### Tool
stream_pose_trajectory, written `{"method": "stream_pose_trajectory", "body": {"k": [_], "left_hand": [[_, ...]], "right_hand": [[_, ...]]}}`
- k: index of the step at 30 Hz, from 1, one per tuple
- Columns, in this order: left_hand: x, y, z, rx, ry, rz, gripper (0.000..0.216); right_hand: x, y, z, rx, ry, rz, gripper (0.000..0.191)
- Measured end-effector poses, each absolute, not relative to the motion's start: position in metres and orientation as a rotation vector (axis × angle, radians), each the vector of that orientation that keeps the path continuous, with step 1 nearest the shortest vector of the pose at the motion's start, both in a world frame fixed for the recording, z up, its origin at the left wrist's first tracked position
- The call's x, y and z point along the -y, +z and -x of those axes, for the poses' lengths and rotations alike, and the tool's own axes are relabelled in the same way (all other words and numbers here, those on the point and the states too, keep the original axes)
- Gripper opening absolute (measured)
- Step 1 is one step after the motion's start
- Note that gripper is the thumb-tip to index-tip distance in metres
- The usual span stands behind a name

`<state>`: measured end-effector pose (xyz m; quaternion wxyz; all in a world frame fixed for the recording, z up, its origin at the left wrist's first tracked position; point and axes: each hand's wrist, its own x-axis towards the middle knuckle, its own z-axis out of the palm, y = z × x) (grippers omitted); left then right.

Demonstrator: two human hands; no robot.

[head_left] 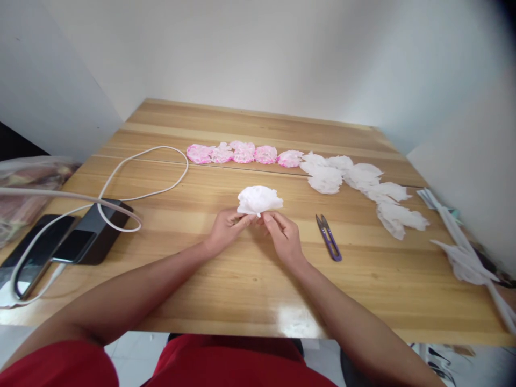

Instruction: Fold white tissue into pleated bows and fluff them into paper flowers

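Observation:
A white tissue-paper flower [258, 199] is fanned out at the middle of the wooden table [250, 279]. My left hand [226, 228] and my right hand [284, 234] both pinch its base from below, fingertips meeting under the ruffled paper. Small purple thread snips [329, 237] lie on the table just right of my right hand.
A row of pink paper flowers [242, 153] lies farther back, continued to the right by white paper flowers [363, 185]. A white cable [133, 185] loops over dark devices [76, 239] at the left. White paper strips [467, 247] lie at the right edge. A plastic bag [28, 188] is far left.

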<state>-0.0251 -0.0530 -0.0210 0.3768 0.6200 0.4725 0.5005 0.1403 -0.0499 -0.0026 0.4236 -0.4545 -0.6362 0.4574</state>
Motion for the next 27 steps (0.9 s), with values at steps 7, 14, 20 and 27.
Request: {"method": "stream_pose_trajectory", "body": {"k": [7,14,20,27], "left_hand": [[0.050,-0.030,0.026,-1.275,1.252,-1.742,0.038],[0.052,-0.022,0.024,-1.260,1.235,-1.746,0.035],[0.053,-0.020,0.022,-1.239,1.242,-1.708,0.029],[0.053,-0.020,0.022,-1.287,1.208,-1.775,0.027]], "right_hand": [[0.048,-0.005,-0.139,1.627,1.055,1.205,0.022],[0.047,-0.006,-0.139,1.674,0.931,1.331,0.030],[0.048,-0.005,-0.138,1.727,0.847,1.317,0.029],[0.049,-0.003,-0.139,1.688,0.935,1.274,0.036]]}}
